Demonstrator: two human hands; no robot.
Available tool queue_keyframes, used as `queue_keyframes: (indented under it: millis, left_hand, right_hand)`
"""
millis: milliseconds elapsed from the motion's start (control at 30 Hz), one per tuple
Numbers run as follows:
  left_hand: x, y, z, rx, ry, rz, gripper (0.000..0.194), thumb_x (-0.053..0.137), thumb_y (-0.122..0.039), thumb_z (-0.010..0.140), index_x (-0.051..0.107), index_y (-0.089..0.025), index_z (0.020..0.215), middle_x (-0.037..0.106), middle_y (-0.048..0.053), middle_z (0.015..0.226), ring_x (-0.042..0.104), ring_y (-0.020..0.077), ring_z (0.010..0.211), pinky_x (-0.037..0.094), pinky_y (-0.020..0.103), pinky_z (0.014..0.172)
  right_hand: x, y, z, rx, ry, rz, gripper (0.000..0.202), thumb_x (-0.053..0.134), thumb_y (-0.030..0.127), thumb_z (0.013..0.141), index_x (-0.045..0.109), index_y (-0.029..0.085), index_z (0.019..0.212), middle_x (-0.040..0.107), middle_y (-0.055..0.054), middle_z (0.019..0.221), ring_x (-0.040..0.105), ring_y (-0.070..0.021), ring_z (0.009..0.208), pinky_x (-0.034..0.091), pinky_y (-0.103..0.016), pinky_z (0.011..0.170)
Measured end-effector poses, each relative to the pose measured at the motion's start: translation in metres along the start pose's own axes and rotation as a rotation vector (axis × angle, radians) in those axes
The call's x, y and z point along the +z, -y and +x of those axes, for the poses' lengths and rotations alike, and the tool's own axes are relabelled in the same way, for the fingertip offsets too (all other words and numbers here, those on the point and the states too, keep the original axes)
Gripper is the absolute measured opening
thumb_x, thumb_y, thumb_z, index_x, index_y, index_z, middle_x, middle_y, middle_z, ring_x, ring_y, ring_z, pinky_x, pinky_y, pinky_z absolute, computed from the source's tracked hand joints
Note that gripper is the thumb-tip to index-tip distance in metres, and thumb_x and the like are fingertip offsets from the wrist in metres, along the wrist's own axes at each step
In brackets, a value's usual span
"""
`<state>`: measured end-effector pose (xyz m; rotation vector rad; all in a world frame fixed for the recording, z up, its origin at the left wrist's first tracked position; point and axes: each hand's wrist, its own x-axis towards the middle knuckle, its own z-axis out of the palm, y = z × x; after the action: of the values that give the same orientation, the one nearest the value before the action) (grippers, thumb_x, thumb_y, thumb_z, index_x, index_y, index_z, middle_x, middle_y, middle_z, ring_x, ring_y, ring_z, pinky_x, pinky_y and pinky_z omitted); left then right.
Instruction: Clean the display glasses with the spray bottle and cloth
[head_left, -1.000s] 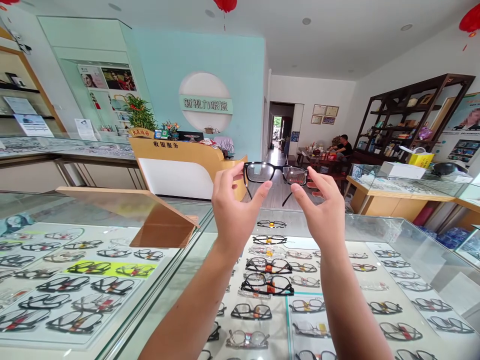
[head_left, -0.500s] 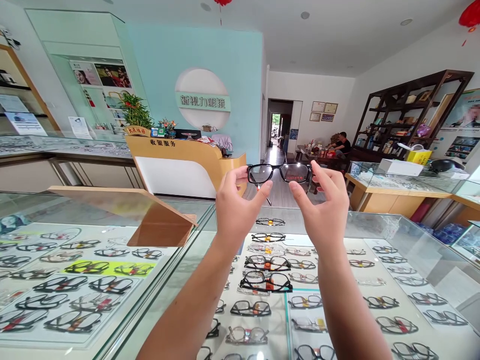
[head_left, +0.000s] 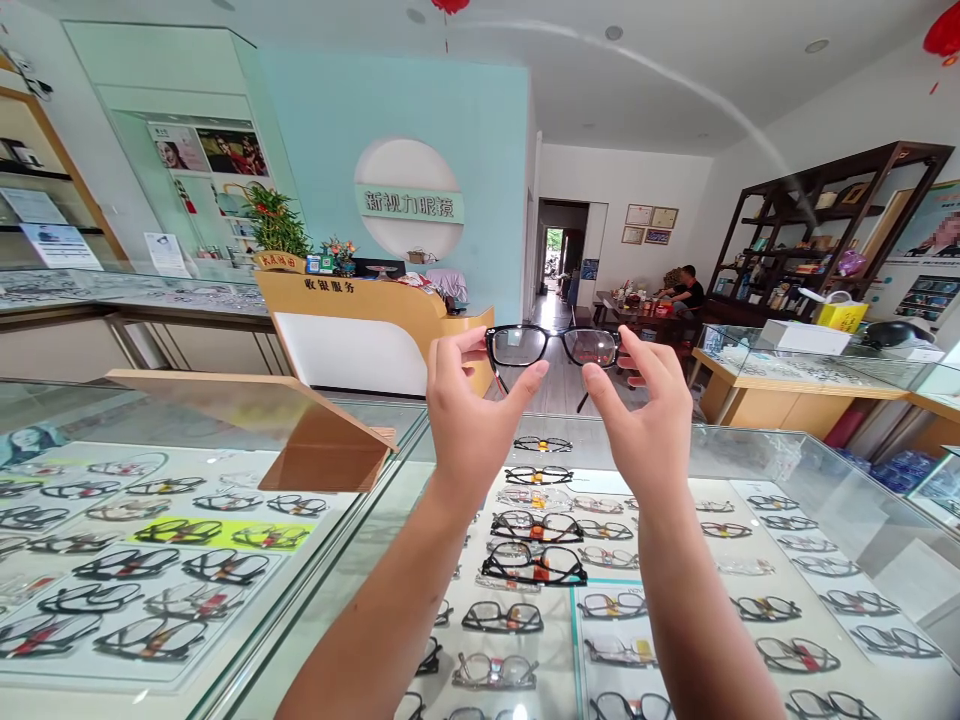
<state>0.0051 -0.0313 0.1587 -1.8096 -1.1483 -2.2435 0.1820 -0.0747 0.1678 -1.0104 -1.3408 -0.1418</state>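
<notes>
A pair of black-framed eyeglasses (head_left: 553, 340) is held up in front of me, above the far edge of a glass display case (head_left: 712, 445). My left hand (head_left: 476, 405) pinches the frame's left end. My right hand (head_left: 646, 400) pinches its right end. Both thumbs lie below the lenses, pointing inward. One temple arm hangs down behind each side, partly hidden by my hands. Under my forearms, rows of eyeglasses (head_left: 534, 565) with coloured tags lie inside the case.
A wooden stand (head_left: 330, 440) sits on the glass at left, over more eyeglasses (head_left: 127, 565). Beyond are a yellow-and-white cashier counter (head_left: 337, 335), a side display counter (head_left: 795, 365) and dark shelves (head_left: 817, 235). A person (head_left: 684, 292) sits at a table in the back.
The eyeglasses have turned slightly in my hands and shifted a little left, with the temple arms now showing at different places. Both hands keep their hold. The view has moved slightly.
</notes>
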Motion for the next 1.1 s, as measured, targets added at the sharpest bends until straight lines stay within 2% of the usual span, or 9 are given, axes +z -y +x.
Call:
queue_keyframes:
  millis: [300, 567, 833, 1100]
  left_hand:
    - [0.000, 0.000, -0.001, 0.047, -0.016, 0.025, 0.064, 0.097, -0.047, 0.084, 0.061, -0.025, 0.132, 0.069, 0.010, 0.127, 0.070, 0.0273, 0.117, 0.057, 0.045, 0.099]
    - [0.005, 0.005, -0.002, -0.011, 0.028, -0.070, 0.063, 0.090, -0.033, 0.088, 0.057, -0.028, 0.141, 0.067, 0.011, 0.140, 0.068, 0.0286, 0.133, 0.057, 0.050, 0.113]
    - [0.008, 0.007, -0.001, -0.026, 0.086, -0.243, 0.064, 0.091, -0.029, 0.086, 0.055, -0.027, 0.139, 0.071, 0.013, 0.142, 0.072, 0.0283, 0.135, 0.057, 0.052, 0.120]
    - [0.009, 0.008, -0.002, 0.089, 0.052, -0.274, 0.067, 0.094, -0.033, 0.087, 0.055, -0.028, 0.141, 0.068, 0.014, 0.148, 0.072, 0.0287, 0.134, 0.059, 0.051, 0.117]
  right_hand:
    - [0.002, -0.003, 0.000, 0.013, 0.017, -0.008, 0.053, 0.074, 0.052, 0.098, 0.074, 0.029, 0.146, 0.074, -0.013, 0.132, 0.072, -0.0305, 0.118, 0.060, -0.055, 0.099]
    - [0.004, -0.003, 0.000, -0.041, 0.004, 0.048, 0.050, 0.074, 0.044, 0.099, 0.070, 0.029, 0.146, 0.073, -0.013, 0.139, 0.072, -0.0309, 0.128, 0.063, -0.053, 0.100]
    - [0.006, -0.001, 0.001, -0.021, -0.144, 0.196, 0.032, 0.069, 0.043, 0.104, 0.078, 0.028, 0.131, 0.077, -0.011, 0.135, 0.074, -0.0280, 0.124, 0.064, -0.050, 0.101]
    - [0.004, -0.003, 0.003, 0.090, -0.221, 0.309, 0.027, 0.069, 0.046, 0.105, 0.082, 0.026, 0.117, 0.081, -0.009, 0.120, 0.077, -0.0262, 0.112, 0.064, -0.048, 0.099]
